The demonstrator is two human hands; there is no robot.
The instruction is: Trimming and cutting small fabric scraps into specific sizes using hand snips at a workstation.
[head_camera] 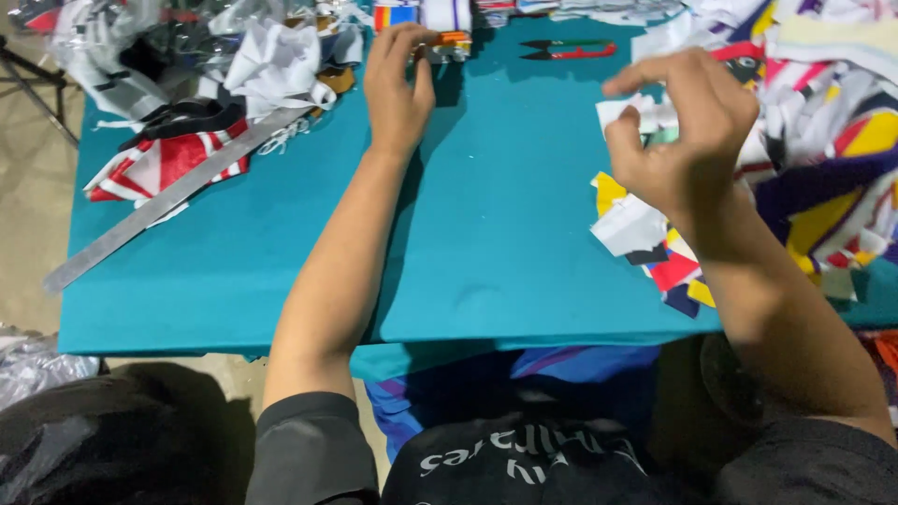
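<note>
My left hand (pixel 398 84) reaches to the far side of the teal-covered table (pixel 281 271), its fingertips pinching a small orange and striped fabric piece (pixel 451 42) at the edge of a pile. My right hand (pixel 687 131) hovers over the right side, fingers curled around a small white fabric scrap (pixel 629 110). Under it lies a heap of multicoloured fabric scraps (pixel 655 248) in white, yellow, red and blue.
Red-handled thread snips (pixel 571 50) lie at the far middle. A long metal ruler (pixel 178 196) slants across the left, over red, white and black cloth (pixel 168 154). More coloured cloth (pixel 823 122) fills the right edge; clear plastic bags (pixel 103 42) sit far left.
</note>
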